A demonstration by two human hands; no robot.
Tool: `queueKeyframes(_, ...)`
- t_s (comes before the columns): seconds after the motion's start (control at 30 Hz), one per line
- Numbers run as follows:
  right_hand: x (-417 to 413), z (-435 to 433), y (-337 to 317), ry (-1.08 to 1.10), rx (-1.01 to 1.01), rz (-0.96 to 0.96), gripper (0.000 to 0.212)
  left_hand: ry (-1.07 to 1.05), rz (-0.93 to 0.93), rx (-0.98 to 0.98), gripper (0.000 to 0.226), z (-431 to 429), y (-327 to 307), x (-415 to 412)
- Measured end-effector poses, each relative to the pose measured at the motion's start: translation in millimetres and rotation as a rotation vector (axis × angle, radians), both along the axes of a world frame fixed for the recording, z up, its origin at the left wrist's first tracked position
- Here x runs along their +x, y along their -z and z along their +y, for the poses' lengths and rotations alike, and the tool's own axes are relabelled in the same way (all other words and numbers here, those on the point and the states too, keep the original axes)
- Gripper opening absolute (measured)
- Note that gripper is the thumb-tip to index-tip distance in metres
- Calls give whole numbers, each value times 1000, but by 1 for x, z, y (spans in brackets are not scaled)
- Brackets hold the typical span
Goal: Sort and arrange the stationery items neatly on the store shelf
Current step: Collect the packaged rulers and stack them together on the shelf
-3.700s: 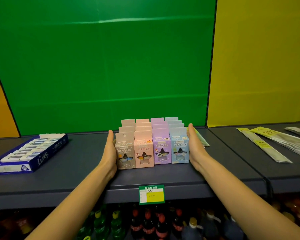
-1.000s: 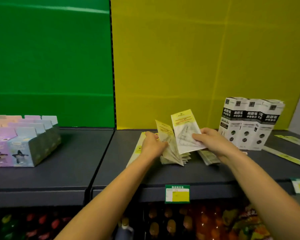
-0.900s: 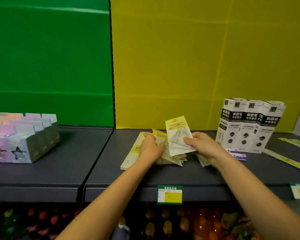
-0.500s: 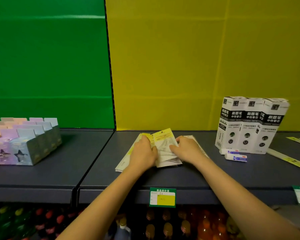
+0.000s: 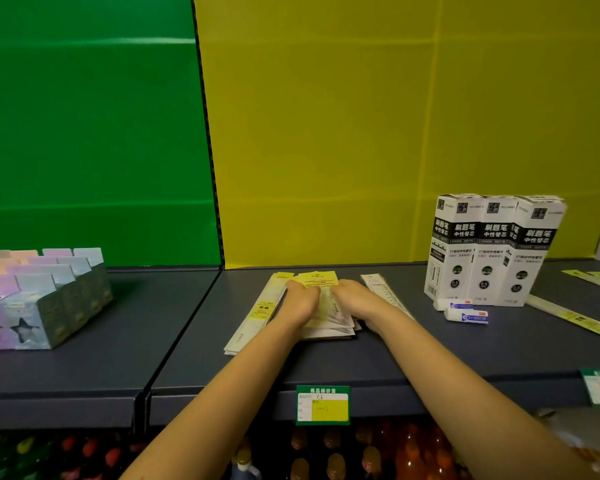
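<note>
— Where on the shelf point(image 5: 430, 355) are you working?

— In the yellow-backed bay, about midway between its left and right ends. The refill boxes point(image 5: 492, 251) stand upright toward the right end, well apart from me.

— And the thing you're sorting?

— The stack of flat packets point(image 5: 333, 323) lies directly under both my hands, between the front edge and the back panel. Its long axis runs front to back, with the yellow header cards at the back end. At the front end the lower packets fan out a little toward the right.

— How are your hands set?

— My left hand point(image 5: 300, 301) rests on the left half of the stack and my right hand point(image 5: 355, 299) on the right half, nearly touching. The fingers point(image 5: 309, 289) of both lie on the top packet, pressing down, curled round nothing that I can see. My thumbs are hidden, so I can't tell if one is tucked under an edge.

— What does the next move turn on?

— Squaring the stack, I'd judge. The fanned corners stick out on my right hand's side, so that hand is nearer to push them in. The ruler packets point(image 5: 257, 313) lie slanted against the stack's left side, nearer my left hand. A single ruler point(image 5: 383, 292) lies just beside my right wrist.

— Anything smaller?

— Two small white tubes point(image 5: 465, 315) lie in front of the refill boxes.
</note>
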State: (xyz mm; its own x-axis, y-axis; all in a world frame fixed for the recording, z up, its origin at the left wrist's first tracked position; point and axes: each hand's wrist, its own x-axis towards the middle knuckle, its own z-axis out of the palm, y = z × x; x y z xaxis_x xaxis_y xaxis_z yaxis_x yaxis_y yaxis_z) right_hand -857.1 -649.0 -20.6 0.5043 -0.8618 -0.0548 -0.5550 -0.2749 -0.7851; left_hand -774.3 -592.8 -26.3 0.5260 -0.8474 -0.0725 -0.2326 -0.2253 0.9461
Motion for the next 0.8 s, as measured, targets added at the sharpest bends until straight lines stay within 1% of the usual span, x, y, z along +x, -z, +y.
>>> queueKeyframes(0.13, 4, -4, -1, 23, 91, -56, 31, -19, 43, -12, 58, -14, 0, 10)
queueKeyframes(0.2, 2, -11, 1, 48, 114, -107, 45, 12, 134, -29, 61, -18, 3, 16)
queueKeyframes(0.27, -2, -14, 6, 39, 190, -141, 60, 33, 216, -41, 73, -27, 15, 30)
queueKeyframes(0.33, -4, -19, 13, 46, 272, -192, 72, 13, 260, -47, 86, -61, 56, 63)
queueKeyframes(0.37, -6, -22, 19, 42, 302, -229, 77, 16, 295, -46, 87, -65, 63, 67)
queueKeyframes(0.43, -7, -31, 31, 25, 342, -296, 91, 20, 337, -29, 76, -27, 34, 38)
queueKeyframes(0.47, -6, -29, 33, 7, 359, -314, 99, 43, 328, -37, 64, -6, 17, 21)
queueKeyframes(0.5, -5, -20, 29, -6, 370, -322, 102, 58, 301, -46, 53, 4, 8, 10)
queueKeyframes(0.53, -3, -11, 24, -7, 375, -322, 97, 63, 276, -52, 50, 9, 5, 4)
queueKeyframes(0.6, 0, 4, 18, -1, 342, -299, 73, 80, 227, -66, 54, 11, 6, 0)
queueKeyframes(0.63, 0, 4, 20, -8, 323, -291, 66, 76, 218, -69, 56, 9, 7, 1)
queueKeyframes(0.73, -5, 13, 13, -4, 302, -278, 64, 66, 219, -86, 59, 11, 7, 4)
queueKeyframes(0.8, -10, 21, 5, -6, 227, -246, 62, 75, 136, -125, 59, 13, 7, 5)
